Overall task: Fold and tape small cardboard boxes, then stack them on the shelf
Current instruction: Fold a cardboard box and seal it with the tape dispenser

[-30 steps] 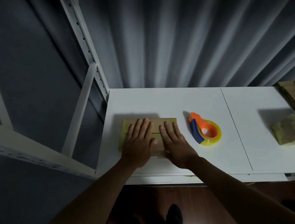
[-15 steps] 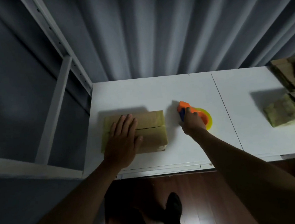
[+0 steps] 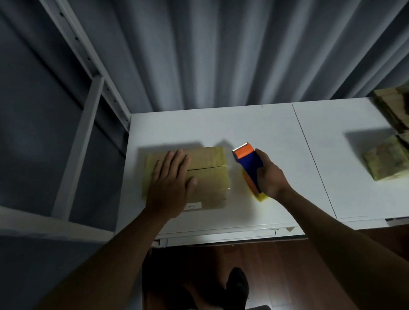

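Looks like a small packing/storage room: white table (image 3: 257,126) against a grey curtain (image 3: 214,44), white slotted metal shelving frame (image 3: 88,66) on the left, pile of flattened cardboard (image 3: 398,144) at the right edge, wood floor (image 3: 293,270) underneath.

— Where does the one view sit?

— On the person's head, looking forward and steeply down, close over a white table (image 3: 257,126).

— How near?

— Near enough that both forearms enter from the bottom edge. The left hand (image 3: 170,182) lies left of centre, the right hand (image 3: 270,175) just beside it to the right.

— What lies past the hands?

— A pleated curtain (image 3: 214,44) beyond the fingertips. Below the wrists, the floor and a shoe (image 3: 237,289). The wide angle bends the edges.
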